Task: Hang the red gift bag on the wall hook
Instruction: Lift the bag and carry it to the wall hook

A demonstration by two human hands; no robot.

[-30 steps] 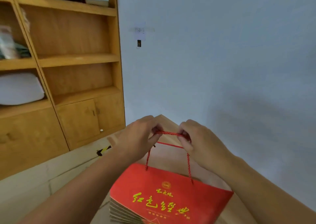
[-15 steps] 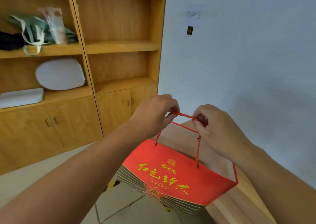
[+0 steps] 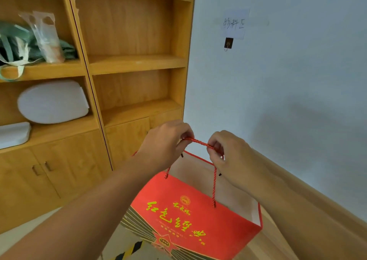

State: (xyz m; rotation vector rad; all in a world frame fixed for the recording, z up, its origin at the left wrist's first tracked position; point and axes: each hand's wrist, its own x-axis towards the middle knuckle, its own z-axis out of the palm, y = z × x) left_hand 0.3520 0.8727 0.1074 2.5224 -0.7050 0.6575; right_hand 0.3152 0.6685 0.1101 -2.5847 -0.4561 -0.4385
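Observation:
The red gift bag [image 3: 190, 218], printed with yellow characters, hangs open in front of me by its red rope handles [image 3: 198, 141]. My left hand [image 3: 164, 146] pinches the ropes on the left and my right hand [image 3: 228, 152] pinches them on the right, with a short stretch taut between them. A small dark wall hook [image 3: 228, 43] sits on the pale wall, well above the hands and a little to their right, just under a handwritten paper label [image 3: 235, 24].
A wooden shelving unit [image 3: 131, 65] with lower cabinet doors stands to the left of the wall corner. Its shelves hold plastic-wrapped items [image 3: 45, 39] and white foam pieces [image 3: 52, 102]. A wooden ledge [image 3: 297, 190] runs along the wall at lower right.
The bag has risen and my view has swung up and left, bringing the hook and its label closer and larger. Both hands keep their grip on the rope handles.

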